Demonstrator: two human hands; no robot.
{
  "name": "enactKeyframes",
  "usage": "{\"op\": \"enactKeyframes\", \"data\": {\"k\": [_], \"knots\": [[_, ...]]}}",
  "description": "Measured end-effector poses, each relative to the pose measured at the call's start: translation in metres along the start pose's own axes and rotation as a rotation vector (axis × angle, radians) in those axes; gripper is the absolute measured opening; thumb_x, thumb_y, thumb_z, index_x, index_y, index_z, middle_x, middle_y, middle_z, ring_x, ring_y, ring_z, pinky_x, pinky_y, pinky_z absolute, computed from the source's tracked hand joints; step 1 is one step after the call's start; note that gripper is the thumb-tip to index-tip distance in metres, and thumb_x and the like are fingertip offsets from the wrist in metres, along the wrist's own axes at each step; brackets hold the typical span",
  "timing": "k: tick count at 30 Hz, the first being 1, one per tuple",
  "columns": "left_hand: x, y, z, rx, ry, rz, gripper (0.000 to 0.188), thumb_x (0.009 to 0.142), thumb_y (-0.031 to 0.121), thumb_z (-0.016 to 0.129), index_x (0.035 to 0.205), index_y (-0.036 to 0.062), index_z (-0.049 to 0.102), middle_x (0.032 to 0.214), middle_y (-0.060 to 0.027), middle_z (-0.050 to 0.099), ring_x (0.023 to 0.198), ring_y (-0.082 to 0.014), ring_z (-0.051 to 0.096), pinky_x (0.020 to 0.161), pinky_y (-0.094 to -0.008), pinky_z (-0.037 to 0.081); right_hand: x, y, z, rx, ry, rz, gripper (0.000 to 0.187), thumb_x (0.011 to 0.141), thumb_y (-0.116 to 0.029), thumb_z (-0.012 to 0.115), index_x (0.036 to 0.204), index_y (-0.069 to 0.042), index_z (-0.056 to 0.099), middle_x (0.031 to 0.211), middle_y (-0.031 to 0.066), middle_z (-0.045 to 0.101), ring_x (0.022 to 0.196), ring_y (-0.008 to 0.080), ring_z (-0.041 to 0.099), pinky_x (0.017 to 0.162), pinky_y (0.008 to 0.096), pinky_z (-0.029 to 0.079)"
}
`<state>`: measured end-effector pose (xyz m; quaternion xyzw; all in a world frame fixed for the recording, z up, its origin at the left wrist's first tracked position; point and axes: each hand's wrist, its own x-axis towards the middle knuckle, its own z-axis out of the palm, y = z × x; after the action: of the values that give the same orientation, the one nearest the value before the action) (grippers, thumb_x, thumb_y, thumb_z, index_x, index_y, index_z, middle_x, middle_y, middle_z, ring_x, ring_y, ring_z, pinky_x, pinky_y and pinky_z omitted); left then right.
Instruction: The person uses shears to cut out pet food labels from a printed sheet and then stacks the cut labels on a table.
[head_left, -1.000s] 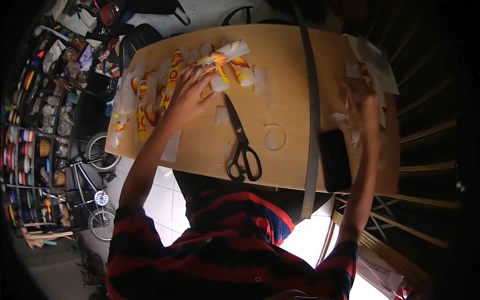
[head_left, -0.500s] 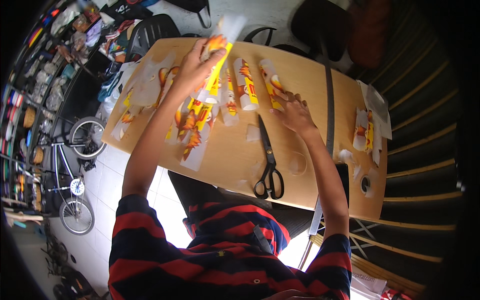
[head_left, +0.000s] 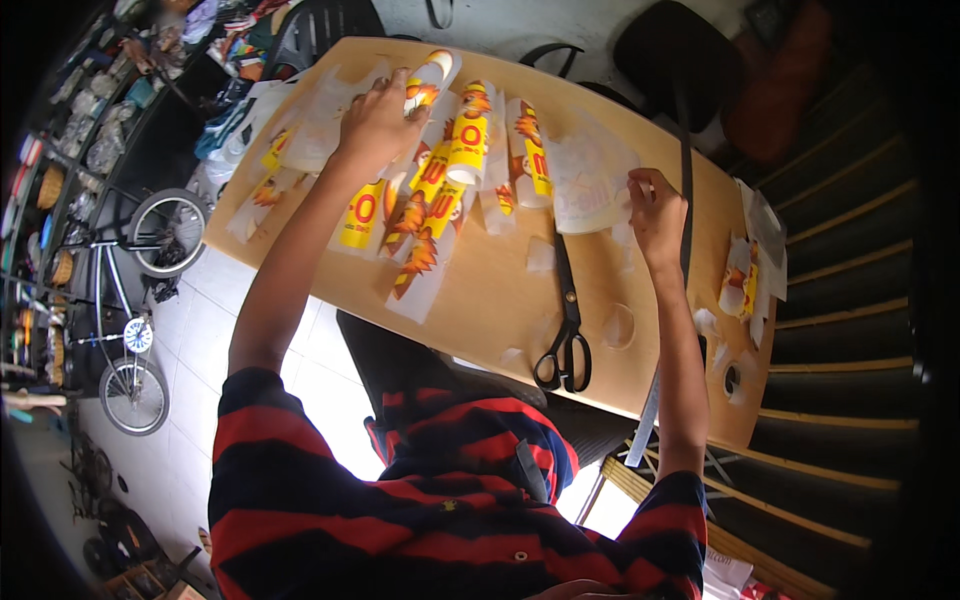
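My left hand is at the far left-middle of the table, its fingers closed around a rolled printed plastic sheet in yellow, orange and white. Beside it lie two more printed rolls, one near the hand and one further right. My right hand has its fingers pinched at the right edge of a translucent sheet, whose print shows faintly through. Black-handled scissors lie below that sheet, which overlaps their blade tips. Flat printed strips lie in a pile nearer me.
A dark metal strip runs across the wooden table. On the right part are another printed piece, clear scraps and a roll of tape. Chairs stand behind; a bicycle is at the left.
My left hand has lowered its roll toward the tabletop. My right hand has moved right from a roll; a translucent sheet now spreads out there. The whole view has shifted slightly.
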<state>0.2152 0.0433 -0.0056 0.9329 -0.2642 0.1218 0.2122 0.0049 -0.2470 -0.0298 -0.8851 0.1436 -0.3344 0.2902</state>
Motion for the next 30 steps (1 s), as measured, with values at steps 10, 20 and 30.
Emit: {"op": "enactKeyframes", "data": {"k": [10,20,30], "knots": [[-0.063,0.126,0.029,-0.547,0.110,0.609,0.025,0.080,0.021,0.069,0.099,0.0046,0.066,0.107,-0.0093,0.058,0.106,-0.0289,0.051,0.088,-0.0403,0.043,-0.052,-0.049,-0.043,0.400,-0.001,0.149,0.017,0.093,-0.006,0.058,0.106,0.003,0.062,0.075,0.0061,0.067,0.060,0.0088,0.062,0.055,0.0230,0.050],[-0.127,0.143,0.082,-0.691,-0.114,0.311,0.041,0.072,-0.009,0.062,0.109,0.0040,0.052,0.118,-0.0193,0.044,0.103,-0.0373,0.055,0.080,-0.0436,0.049,-0.140,-0.042,-0.043,0.036,-0.077,0.237,0.031,0.083,-0.007,0.067,0.113,-0.002,0.060,0.094,0.0175,0.063,0.081,0.0223,0.062,0.064,0.0331,0.052],[-0.148,0.136,0.083,-0.515,-0.180,0.325,0.048,0.072,-0.008,0.060,0.118,-0.0019,0.052,0.130,-0.0220,0.039,0.112,-0.0378,0.052,0.090,-0.0444,0.046,-0.238,-0.103,-0.025,-0.179,-0.247,0.406,0.029,0.073,-0.011,0.073,0.097,-0.005,0.059,0.094,0.0113,0.058,0.088,0.0310,0.056,0.075,0.0406,0.048]]}}
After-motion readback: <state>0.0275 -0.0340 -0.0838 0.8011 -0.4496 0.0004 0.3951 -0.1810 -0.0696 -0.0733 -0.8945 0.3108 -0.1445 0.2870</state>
